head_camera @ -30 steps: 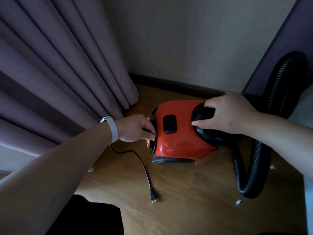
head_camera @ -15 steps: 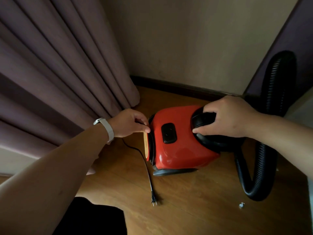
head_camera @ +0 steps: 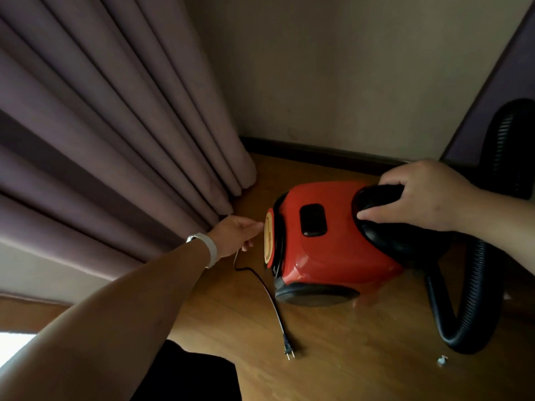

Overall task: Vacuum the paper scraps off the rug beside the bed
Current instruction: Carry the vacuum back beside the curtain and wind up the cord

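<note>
Now, beside the curtain [head_camera: 115, 140], the left hand [head_camera: 233, 235] pinches the limp cord [head_camera: 260, 282], its plug [head_camera: 289, 350] lying on the floor [head_camera: 362, 360]. The red vacuum [head_camera: 324, 256] sits on this floor, probably light but bulky; the right hand [head_camera: 422, 198] grips its black handle [head_camera: 373, 196], I think the best hold.

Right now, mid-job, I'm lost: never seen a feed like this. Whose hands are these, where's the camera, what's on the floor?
One camera, worn on a person's head, looks down at their bare hands; no robot. The right hand grips the black top of a red vacuum cleaner on the wooden floor. The left hand seems to pinch its cord, whose plug lies loose on the floor. A black hose loops on the right, a paper scrap near it; a curtain hangs left.
</note>
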A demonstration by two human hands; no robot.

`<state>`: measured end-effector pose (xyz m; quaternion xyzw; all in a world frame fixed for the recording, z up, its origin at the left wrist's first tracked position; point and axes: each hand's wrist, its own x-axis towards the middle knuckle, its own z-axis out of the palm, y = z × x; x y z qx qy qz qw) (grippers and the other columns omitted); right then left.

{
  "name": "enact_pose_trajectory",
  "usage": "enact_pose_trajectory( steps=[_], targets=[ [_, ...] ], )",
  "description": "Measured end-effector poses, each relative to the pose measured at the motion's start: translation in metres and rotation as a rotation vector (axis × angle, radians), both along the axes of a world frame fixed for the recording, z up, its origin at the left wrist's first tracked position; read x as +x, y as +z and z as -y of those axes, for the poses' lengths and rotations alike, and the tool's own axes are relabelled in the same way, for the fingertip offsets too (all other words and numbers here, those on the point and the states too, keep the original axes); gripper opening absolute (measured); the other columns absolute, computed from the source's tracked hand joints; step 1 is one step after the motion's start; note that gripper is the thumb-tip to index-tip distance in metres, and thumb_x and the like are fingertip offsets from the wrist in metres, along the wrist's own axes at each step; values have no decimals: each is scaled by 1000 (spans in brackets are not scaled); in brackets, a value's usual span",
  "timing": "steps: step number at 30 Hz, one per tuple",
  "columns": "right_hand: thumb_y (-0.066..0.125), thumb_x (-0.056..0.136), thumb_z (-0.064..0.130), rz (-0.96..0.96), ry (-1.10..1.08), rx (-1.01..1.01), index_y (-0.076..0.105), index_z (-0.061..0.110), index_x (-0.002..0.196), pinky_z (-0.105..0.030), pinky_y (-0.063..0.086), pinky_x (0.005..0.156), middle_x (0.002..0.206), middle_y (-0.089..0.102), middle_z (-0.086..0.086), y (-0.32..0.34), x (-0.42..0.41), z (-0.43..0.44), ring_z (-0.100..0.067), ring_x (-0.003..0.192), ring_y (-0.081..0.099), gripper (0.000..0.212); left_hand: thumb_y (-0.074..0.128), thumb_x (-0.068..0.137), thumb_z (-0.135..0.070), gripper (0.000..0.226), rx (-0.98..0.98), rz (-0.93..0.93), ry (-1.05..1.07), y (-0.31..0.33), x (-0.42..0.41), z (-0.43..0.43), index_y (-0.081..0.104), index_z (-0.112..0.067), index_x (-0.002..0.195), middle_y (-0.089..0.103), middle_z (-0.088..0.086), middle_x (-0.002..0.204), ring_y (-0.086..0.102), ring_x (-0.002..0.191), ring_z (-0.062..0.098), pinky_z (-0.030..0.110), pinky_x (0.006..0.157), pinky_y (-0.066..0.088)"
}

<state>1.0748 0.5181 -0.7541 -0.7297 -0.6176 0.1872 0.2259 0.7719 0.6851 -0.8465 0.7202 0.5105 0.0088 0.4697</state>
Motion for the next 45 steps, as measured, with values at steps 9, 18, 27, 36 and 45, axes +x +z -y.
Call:
enact_pose_trajectory(
  steps=[9,18,27,36,45],
  targets=[
    [72,58,72,63,-153,13,65,20,62,-41,54,69,64,64,7,-7,8,-1,-15,69,61,52,43,96,-3,22,-88,-35,-118,-6,22,20,64,-2,102,58,5,66,54,59,17,33,61,47],
    [65,59,78,146,-218,-17,64,20,64,-41,54,70,68,64,5,-10,7,-4,-22,74,62,59,46,103,-21,37,-142,-331,-425,7,29,33,61,-10,71,65,-4,56,58,55,9,22,62,49],
    [64,62,79,215,-191,-25,61,24,63,-37,52,69,68,61,8,-12,7,-2,-20,75,60,55,41,103,-36,32,394,-548,-899,33,42,38,62,-21,83,65,1,87,60,78,20,37,73,51],
    [56,60,82,221,31,-64,63,27,69,-38,51,71,69,62,11,-14,2,-1,-16,75,60,57,59,91,-54,26,641,-442,-923,54,46,25,68,-29,95,66,-12,90,59,80,10,34,73,52],
    [50,59,86,262,248,-63,54,32,55,-33,48,61,55,56,15,-1,3,-1,-4,59,55,54,72,86,-40,17,552,-115,-762,44,35,6,76,-27,96,53,-15,80,53,74,4,33,70,49]
  ],
)
